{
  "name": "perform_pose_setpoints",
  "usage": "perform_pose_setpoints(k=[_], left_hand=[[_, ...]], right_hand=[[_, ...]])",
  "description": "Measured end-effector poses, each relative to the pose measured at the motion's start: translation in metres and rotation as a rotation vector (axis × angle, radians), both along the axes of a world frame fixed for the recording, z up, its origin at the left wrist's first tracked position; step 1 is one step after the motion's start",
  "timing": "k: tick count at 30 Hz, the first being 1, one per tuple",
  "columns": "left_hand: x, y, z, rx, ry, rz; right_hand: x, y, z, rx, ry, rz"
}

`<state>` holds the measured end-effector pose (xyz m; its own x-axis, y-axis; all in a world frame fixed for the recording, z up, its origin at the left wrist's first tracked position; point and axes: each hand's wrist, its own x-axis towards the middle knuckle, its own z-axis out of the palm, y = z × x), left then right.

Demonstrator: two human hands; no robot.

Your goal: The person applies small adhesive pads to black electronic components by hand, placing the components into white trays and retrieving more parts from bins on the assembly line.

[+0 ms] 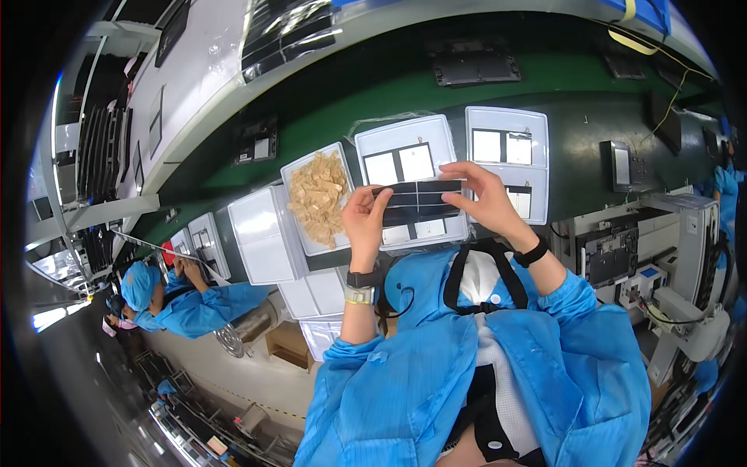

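Black panel: the dark strip point(401, 204), crossed by pale lines, lies lengthwise from left to right between both hands, in front of the middle white tray point(406, 124); how high it sits above the tray is hard to judge from this angle.
Left hand: this hand point(362, 216) pinches the panel's left end, thumb on the near face.
Right hand: this hand point(488, 199) grips the panel's right end, thumb on the face, index finger stretched out above the upper edge.
Left side: a tray point(346, 167) heaped with tan pieces point(317, 201) stands just beside the left hand, leaving little room there; stacked white trays point(263, 233) press close beyond it.
Right side: another tray point(507, 112) of flat white-and-black pieces point(517, 148) stands next to the middle one, its lower part partly behind the right hand.
Far side: the green counter point(373, 86) shows a bare strip past the trays' far rims, up to a dark flat casing point(476, 68).
Near side: the middle tray's near rim comes close to the blue jacket point(405, 397), so room is tight.
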<state>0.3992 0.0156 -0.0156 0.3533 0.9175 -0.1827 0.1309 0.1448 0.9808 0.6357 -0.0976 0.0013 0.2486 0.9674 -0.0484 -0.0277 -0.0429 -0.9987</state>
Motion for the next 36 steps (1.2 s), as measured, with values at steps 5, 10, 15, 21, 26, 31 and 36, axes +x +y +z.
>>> perform_pose_setpoints(k=[5, 10, 15, 21, 26, 31, 36], left_hand=[[0.007, -0.006, 0.004, 0.009, -0.085, 0.076], [0.014, -0.007, 0.009, -0.079, -0.119, 0.085], [0.018, -0.007, -0.024, 0.156, 0.031, 0.295], [0.013, 0.004, -0.043, 0.166, 0.099, 0.324], [0.004, 0.012, -0.063, 0.142, 0.146, 0.311], [-0.003, 0.019, -0.071, 0.229, 0.166, 0.191], [-0.011, 0.041, -0.081, 0.143, 0.469, 0.052]], right_hand=[[-0.007, 0.008, -0.001, -0.145, 0.086, -0.048], [-0.013, 0.019, 0.002, -0.082, -0.018, -0.094], [-0.026, 0.023, -0.032, -0.250, 0.155, -0.159], [-0.021, 0.031, -0.055, -0.004, -0.160, -0.137], [-0.018, 0.049, -0.057, -0.282, 0.202, -0.094], [-0.009, 0.056, -0.069, -0.377, 0.202, 0.015], [0.009, 0.070, -0.091, -0.250, -0.288, -0.139]])
